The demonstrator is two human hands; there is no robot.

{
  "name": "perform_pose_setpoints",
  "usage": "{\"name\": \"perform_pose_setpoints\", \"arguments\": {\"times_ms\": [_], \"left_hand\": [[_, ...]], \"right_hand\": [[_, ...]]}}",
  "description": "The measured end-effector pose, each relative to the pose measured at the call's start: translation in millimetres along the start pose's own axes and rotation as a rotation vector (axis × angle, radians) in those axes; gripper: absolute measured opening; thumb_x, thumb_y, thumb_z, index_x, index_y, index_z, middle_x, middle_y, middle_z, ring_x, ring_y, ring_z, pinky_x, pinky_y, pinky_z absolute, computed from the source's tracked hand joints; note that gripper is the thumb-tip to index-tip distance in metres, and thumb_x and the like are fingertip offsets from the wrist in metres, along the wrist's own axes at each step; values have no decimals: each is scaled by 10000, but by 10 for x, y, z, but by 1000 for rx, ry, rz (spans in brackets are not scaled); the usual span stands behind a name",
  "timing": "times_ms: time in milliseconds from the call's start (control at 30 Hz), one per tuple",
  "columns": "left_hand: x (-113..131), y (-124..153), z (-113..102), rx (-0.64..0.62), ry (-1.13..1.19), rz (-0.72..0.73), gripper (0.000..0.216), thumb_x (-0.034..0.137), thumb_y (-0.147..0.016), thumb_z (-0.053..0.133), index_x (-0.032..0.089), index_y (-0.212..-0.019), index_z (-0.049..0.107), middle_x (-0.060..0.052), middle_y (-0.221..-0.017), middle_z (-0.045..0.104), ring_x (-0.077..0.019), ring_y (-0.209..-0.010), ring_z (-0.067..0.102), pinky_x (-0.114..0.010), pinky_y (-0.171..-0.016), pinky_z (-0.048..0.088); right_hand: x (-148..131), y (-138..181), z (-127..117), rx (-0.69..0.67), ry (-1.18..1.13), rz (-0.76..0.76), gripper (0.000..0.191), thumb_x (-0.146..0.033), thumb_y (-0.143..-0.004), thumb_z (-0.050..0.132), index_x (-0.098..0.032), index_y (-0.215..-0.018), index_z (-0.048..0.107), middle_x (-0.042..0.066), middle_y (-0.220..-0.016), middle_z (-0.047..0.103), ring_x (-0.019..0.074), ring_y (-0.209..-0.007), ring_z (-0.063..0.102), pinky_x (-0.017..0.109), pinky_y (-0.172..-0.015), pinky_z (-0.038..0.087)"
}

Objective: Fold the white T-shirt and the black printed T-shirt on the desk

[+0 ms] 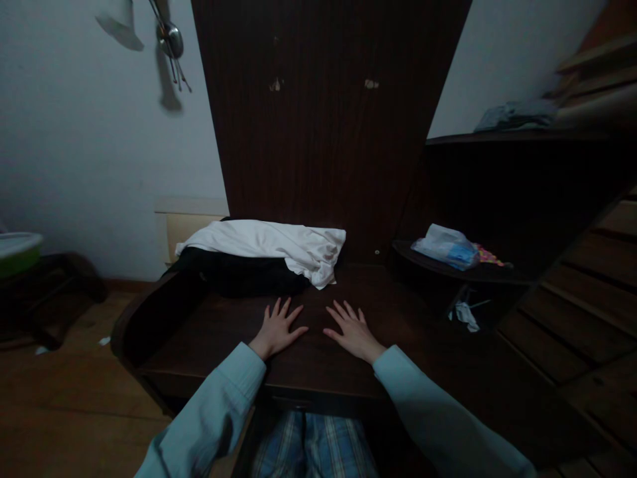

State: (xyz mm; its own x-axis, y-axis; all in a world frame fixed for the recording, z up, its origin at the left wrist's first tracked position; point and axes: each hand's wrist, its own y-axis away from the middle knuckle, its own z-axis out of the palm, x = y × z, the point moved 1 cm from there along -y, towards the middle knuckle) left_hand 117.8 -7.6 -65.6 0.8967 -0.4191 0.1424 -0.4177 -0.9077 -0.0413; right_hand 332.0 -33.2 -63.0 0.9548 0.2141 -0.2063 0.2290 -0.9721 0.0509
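Observation:
Both hands rest palm down on a dark wooden desk [328,362], fingers spread, with nothing in them. My left hand [279,330] lies just in front of a bundle of black cloth [249,273]. Over that bundle is draped a white garment [263,239], whose crumpled right end hangs down onto the desktop. My right hand [352,330] is a short way to the right, apart from the left and touching only the desk. Pale green sleeves cover both arms up to the wrists.
At right, a corner shelf [468,271] holds a clear plastic packet [445,247] with something blue and a pink patterned item [488,255]. Below it lies crumpled white paper [466,316]. A wall lamp [170,40] hangs upper left. A green tub [20,253] stands on a dark stool.

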Motion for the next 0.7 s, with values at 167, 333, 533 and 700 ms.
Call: {"name": "perform_pose_setpoints", "arguments": {"times_ms": [167,333,533,700], "left_hand": [[37,16,-26,-4,-11,-6,643,644,-800,256,313,-1350,281,-74,-1457,201,-330,-1326,118,-552,-1010,177],[19,1,1,6,-24,-14,639,640,-801,259,312,-1349,284,-79,-1457,197,-330,-1325,125,-545,-1015,173],[6,-7,20,9,-14,-12,638,635,-803,265,311,-1353,275,-79,-1457,195,-332,-1327,115,-553,-1012,168],[4,-3,19,10,15,-5,644,645,-798,257,314,-1350,280,-74,-1457,199,-335,-1324,120,-555,-1009,171]], "right_hand": [[-15,-4,-2,2,-4,-2,694,-651,-793,235,-275,-1377,232,5,-1473,124,264,-1343,42,505,-1044,44],[-11,-3,8,11,-3,-11,696,-653,-794,227,-267,-1373,245,13,-1472,136,266,-1342,43,511,-1043,48],[-18,8,0,19,6,-12,694,-648,-800,222,-257,-1374,246,24,-1470,144,269,-1342,52,510,-1045,58],[-28,10,-13,8,13,-12,704,-654,-796,214,-255,-1375,244,23,-1470,141,265,-1343,47,507,-1048,59]]}}
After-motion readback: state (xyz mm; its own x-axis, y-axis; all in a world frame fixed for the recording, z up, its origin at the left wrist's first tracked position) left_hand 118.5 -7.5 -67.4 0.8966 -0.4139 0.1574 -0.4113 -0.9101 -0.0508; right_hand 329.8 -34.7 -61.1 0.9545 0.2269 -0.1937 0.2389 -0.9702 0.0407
